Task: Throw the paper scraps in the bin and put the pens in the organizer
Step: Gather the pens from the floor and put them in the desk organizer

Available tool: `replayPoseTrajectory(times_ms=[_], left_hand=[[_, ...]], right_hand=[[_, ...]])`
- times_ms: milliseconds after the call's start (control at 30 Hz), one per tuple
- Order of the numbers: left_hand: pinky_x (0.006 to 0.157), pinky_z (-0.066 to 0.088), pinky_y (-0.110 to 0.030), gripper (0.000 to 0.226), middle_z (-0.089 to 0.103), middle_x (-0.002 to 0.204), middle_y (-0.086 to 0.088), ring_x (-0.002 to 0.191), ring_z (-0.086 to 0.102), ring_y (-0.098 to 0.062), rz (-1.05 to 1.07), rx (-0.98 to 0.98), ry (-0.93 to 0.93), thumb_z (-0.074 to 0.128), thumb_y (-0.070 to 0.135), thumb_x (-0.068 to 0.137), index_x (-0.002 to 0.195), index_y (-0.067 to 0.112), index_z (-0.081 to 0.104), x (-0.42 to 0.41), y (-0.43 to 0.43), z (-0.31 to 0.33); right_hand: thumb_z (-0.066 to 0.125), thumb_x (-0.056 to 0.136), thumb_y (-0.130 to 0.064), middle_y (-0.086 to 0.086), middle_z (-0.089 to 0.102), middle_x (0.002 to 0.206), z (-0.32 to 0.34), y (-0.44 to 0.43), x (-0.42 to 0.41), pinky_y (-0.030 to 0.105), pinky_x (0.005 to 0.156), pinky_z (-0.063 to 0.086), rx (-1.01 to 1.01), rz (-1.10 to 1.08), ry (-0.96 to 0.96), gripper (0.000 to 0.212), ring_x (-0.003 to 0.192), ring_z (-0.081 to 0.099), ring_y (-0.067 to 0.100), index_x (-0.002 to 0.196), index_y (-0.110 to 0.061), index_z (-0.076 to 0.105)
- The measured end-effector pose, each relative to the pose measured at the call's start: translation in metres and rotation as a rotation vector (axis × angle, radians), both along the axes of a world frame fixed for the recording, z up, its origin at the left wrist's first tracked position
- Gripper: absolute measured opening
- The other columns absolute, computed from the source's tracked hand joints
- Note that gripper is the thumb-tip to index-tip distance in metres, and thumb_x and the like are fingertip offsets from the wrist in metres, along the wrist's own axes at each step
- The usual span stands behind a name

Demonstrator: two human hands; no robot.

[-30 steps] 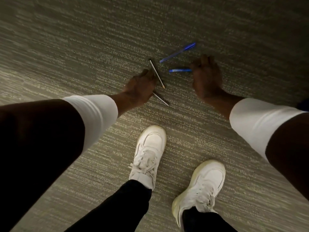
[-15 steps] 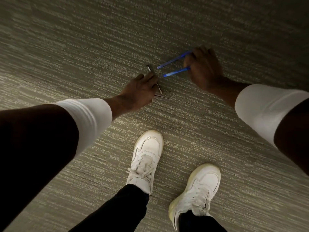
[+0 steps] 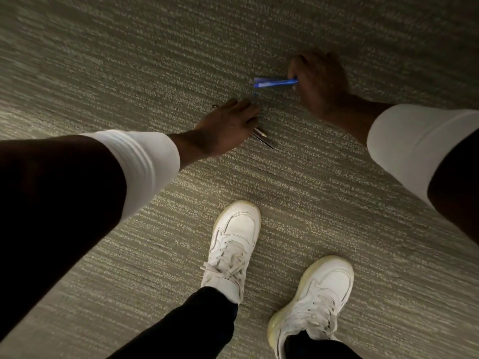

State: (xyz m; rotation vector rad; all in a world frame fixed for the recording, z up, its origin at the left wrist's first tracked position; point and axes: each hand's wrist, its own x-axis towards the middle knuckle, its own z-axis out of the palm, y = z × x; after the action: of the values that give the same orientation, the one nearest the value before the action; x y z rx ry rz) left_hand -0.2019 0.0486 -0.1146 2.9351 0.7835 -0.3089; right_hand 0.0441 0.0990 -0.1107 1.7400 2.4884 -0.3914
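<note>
Two blue pens (image 3: 274, 82) lie side by side in my right hand (image 3: 320, 84), which is closed around their right ends just above the carpet. My left hand (image 3: 228, 125) is lower and to the left, fingers curled over two thin dark pens (image 3: 261, 137); their tips stick out from under the fingers toward the lower right, and another end shows at the hand's upper left. No paper scraps, bin or organizer are in view.
Grey striped carpet (image 3: 129, 60) fills the view. My two white sneakers stand below the hands, the left one (image 3: 234, 244) close under my left hand, the right one (image 3: 318, 299) further down. Dark sleeves with white cuffs frame both sides.
My right hand gathered the two blue pens together and now holds them level. My left hand drew the two dark pens together under its fingers. The view is blurred by movement.
</note>
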Motion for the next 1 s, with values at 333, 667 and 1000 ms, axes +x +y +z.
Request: replayPoseTrajectory(times_ms=[333,667,1000], left_hand=[[0.088,0.055,-0.051,0.047,0.066,0.115,-0.022,0.105,0.065,-0.041,0.175,-0.076,0.033,0.03,0.006,0.089,0.118,0.0,0.067,0.013,-0.014,0.011],[0.087,0.06,-0.046,0.025,0.07,0.109,-0.02,0.099,0.07,-0.039,0.591,-0.258,0.057,0.061,0.002,0.092,0.113,0.003,0.074,0.037,-0.034,0.074],[0.062,0.059,-0.032,0.028,0.072,0.082,-0.003,0.061,0.063,-0.019,0.782,-0.376,-0.192,0.061,0.001,0.088,0.099,0.016,0.082,0.057,-0.071,0.205]], right_hand=[[0.069,0.097,-0.014,0.021,0.068,0.125,0.007,-0.033,0.033,0.05,0.102,0.046,-0.141,-0.24,0.077,0.023,0.121,0.061,0.042,0.118,-0.009,0.072],[0.064,0.092,-0.023,0.024,0.073,0.107,0.055,-0.134,0.071,0.04,0.085,0.051,-0.19,-0.573,0.211,0.025,0.101,0.068,0.042,0.105,-0.007,0.079],[0.065,0.097,-0.007,0.016,0.073,0.105,0.195,-0.208,0.078,0.041,0.082,0.063,-0.288,-0.883,0.403,0.027,0.094,0.071,0.034,0.122,-0.008,0.076]])
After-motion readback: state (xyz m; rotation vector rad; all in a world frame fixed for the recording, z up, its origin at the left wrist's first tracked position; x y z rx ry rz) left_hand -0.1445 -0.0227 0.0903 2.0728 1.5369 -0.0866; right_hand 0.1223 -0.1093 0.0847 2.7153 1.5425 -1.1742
